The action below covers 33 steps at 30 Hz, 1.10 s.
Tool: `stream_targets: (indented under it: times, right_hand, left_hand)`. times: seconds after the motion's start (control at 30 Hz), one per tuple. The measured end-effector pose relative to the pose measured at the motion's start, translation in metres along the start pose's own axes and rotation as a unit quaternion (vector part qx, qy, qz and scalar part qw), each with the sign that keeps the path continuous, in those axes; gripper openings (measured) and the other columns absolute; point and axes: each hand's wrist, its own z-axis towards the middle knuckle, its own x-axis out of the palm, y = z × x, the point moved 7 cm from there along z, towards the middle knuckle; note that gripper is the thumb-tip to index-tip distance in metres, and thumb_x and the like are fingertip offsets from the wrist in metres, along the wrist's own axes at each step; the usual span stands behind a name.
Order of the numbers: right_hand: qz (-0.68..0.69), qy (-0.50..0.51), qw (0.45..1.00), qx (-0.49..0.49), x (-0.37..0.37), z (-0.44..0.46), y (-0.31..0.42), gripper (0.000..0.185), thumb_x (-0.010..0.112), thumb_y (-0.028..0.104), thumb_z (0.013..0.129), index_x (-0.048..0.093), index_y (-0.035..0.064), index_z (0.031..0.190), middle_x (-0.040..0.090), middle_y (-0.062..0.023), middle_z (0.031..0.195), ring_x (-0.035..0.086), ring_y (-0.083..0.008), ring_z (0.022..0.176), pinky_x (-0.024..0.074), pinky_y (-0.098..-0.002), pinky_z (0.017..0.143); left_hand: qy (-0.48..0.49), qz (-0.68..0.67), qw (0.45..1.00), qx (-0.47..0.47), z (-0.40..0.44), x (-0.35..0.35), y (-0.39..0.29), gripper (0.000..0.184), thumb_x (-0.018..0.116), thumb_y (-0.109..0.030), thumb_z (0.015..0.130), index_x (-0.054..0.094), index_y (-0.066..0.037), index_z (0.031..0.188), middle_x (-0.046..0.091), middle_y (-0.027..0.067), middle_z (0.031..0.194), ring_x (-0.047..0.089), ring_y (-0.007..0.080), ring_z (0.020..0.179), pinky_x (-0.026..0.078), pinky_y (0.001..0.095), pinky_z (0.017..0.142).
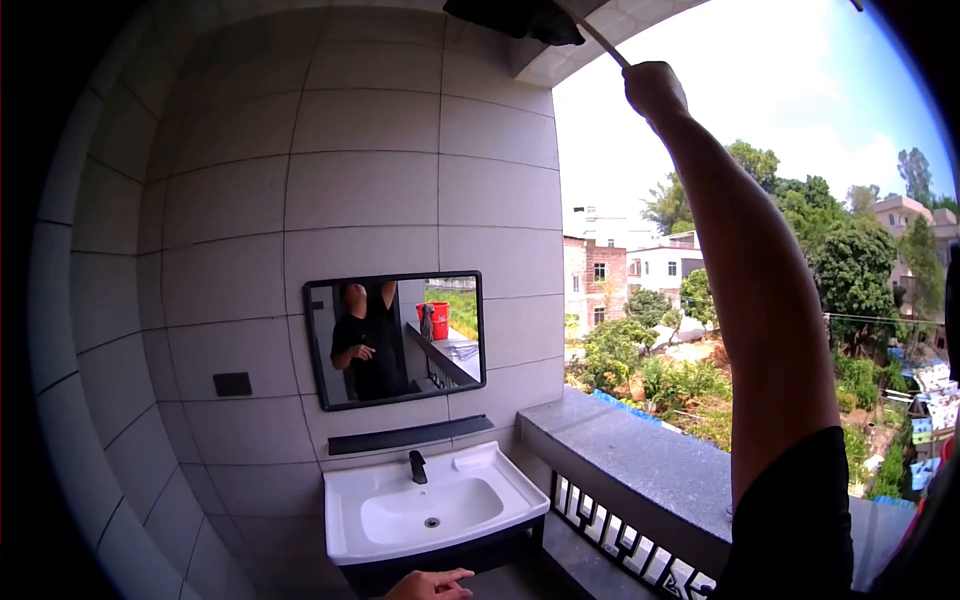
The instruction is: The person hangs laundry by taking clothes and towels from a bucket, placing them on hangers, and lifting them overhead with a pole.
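My right hand [656, 90] is raised high at the upper right, its fingers wrapped round a thin pale stick [598, 38]. The stick slants up and left past a dark, cloth-like bundle [520, 20] close under the ceiling. Whether the two are joined is not clear, and the frame's top edge cuts both off. Low in the view, my left hand [432, 585] is partly visible in front of the white washbasin [345, 515]. Its fingers are stretched out and it holds nothing.
A black-framed mirror [395, 340] hangs on the tiled wall above a dark shelf [408, 435] and black faucet [417, 467]. To the right runs a stone-topped parapet [640, 460] with a metal railing [620, 535] below. Trees and buildings stand outside.
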Motion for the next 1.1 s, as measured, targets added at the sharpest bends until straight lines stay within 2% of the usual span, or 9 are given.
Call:
stream_targets:
  times: [0.07, 0.23, 0.4, 0.43, 0.57, 0.7, 0.87, 0.97, 1.1]
  right_hand:
    - [-0.005, 0.015, 1.0, -0.002, 0.006, -0.01, 0.001, 0.039, 0.055, 0.033, 0.104, 0.074, 0.0027, 0.118, 0.076, -0.0168, 0.107, 0.076, -0.028, 0.094, 0.0589, -0.0423, 0.086]
    - [0.021, 0.035, 0.999, 0.005, 0.028, -0.015, -0.009, 0.039, 0.053, 0.033, 0.105, 0.074, 0.0028, 0.117, 0.076, -0.0182, 0.103, 0.075, -0.0276, 0.093, 0.0592, -0.0418, 0.084]
    - [0.195, 0.049, 0.977, 0.071, 0.032, -0.082, -0.035, 0.039, 0.053, 0.033, 0.106, 0.073, 0.0009, 0.119, 0.071, -0.014, 0.08, 0.064, -0.0213, 0.059, 0.0542, -0.0394, 0.057]
    - [0.266, 0.048, 0.957, 0.107, 0.034, -0.099, -0.045, 0.038, 0.055, 0.032, 0.107, 0.07, 0.0005, 0.122, 0.064, -0.0079, 0.071, 0.052, -0.0162, 0.048, 0.045, -0.0356, 0.045]
    - [0.506, 0.141, 0.836, 0.162, 0.014, -0.203, -0.078, 0.037, 0.052, 0.027, 0.109, 0.057, -0.0005, 0.132, 0.046, 0.0028, 0.063, 0.037, -0.006, 0.045, 0.0302, -0.0256, 0.04]
    - [0.457, 0.165, 0.85, 0.203, -0.017, -0.351, -0.129, 0.038, 0.051, 0.029, 0.11, 0.053, -0.0006, 0.134, 0.054, -0.0016, 0.07, 0.048, -0.0087, 0.047, 0.0431, -0.025, 0.041]
    - [0.418, 0.214, 0.79, 0.394, -0.075, -0.546, -0.229, 0.028, 0.064, 0.014, 0.102, 0.059, -0.0001, 0.126, 0.053, 0.0025, 0.078, 0.052, -0.0071, 0.058, 0.0502, -0.0247, 0.051]
    - [0.294, 0.181, 0.835, 0.429, -0.156, -0.624, -0.283, 0.022, 0.061, 0.007, 0.1, 0.06, 0.003, 0.121, 0.051, 0.0047, 0.079, 0.052, -0.0052, 0.065, 0.0457, -0.0226, 0.055]
    - [-0.01, 0.197, 0.888, 0.415, -0.265, -0.728, -0.322, 0.015, 0.064, 0.02, 0.103, 0.064, 0.0051, 0.103, 0.053, 0.0012, 0.073, 0.048, -0.0085, 0.066, 0.0436, -0.0296, 0.061]
  left_hand:
    - [-0.04, 0.003, 0.999, 0.022, -0.01, -0.002, -0.011, 0.044, 0.071, -0.023, 0.097, 0.065, -0.011, 0.139, 0.078, 0.006, 0.092, 0.069, 0.0104, 0.072, 0.057, 0.0289, 0.072]
    - [-0.08, 0.0, 0.996, 0.031, -0.024, -0.005, -0.008, 0.044, 0.072, -0.022, 0.096, 0.066, -0.009, 0.137, 0.077, 0.0065, 0.085, 0.067, 0.0103, 0.065, 0.058, 0.0282, 0.064]
    - [-0.071, -0.006, 0.997, 0.019, -0.028, 0.003, 0.011, 0.045, 0.071, -0.023, 0.097, 0.064, -0.009, 0.14, 0.077, 0.0063, 0.089, 0.067, 0.0097, 0.068, 0.058, 0.0282, 0.065]
    - [-0.059, -0.022, 0.998, 0.007, -0.03, 0.008, 0.014, 0.046, 0.071, -0.023, 0.098, 0.063, -0.009, 0.141, 0.077, 0.0063, 0.091, 0.067, 0.0098, 0.07, 0.058, 0.0283, 0.065]
    - [0.011, -0.051, 0.998, -0.028, -0.024, 0.038, 0.027, 0.049, 0.069, -0.023, 0.099, 0.06, -0.009, 0.145, 0.076, 0.0058, 0.095, 0.067, 0.0106, 0.074, 0.057, 0.028, 0.067]
    - [0.103, -0.066, 0.986, -0.109, -0.011, 0.075, 0.028, 0.047, 0.072, -0.024, 0.099, 0.062, -0.009, 0.143, 0.076, 0.0025, 0.097, 0.07, 0.0096, 0.081, 0.056, 0.0248, 0.083]
    - [0.185, -0.037, 0.98, -0.066, 0.026, 0.118, 0.041, 0.049, 0.074, -0.028, 0.096, 0.064, -0.013, 0.141, 0.077, 0.0041, 0.096, 0.071, 0.0115, 0.079, 0.055, 0.0275, 0.079]
    - [0.233, -0.005, 0.971, -0.053, 0.05, 0.144, 0.026, 0.048, 0.074, -0.025, 0.095, 0.064, -0.011, 0.14, 0.077, 0.0045, 0.097, 0.071, 0.0103, 0.079, 0.055, 0.0262, 0.078]
    - [0.299, 0.012, 0.954, -0.01, 0.084, 0.194, -0.01, 0.046, 0.074, -0.022, 0.094, 0.066, -0.008, 0.137, 0.076, 0.0047, 0.095, 0.07, 0.0099, 0.08, 0.054, 0.0249, 0.078]
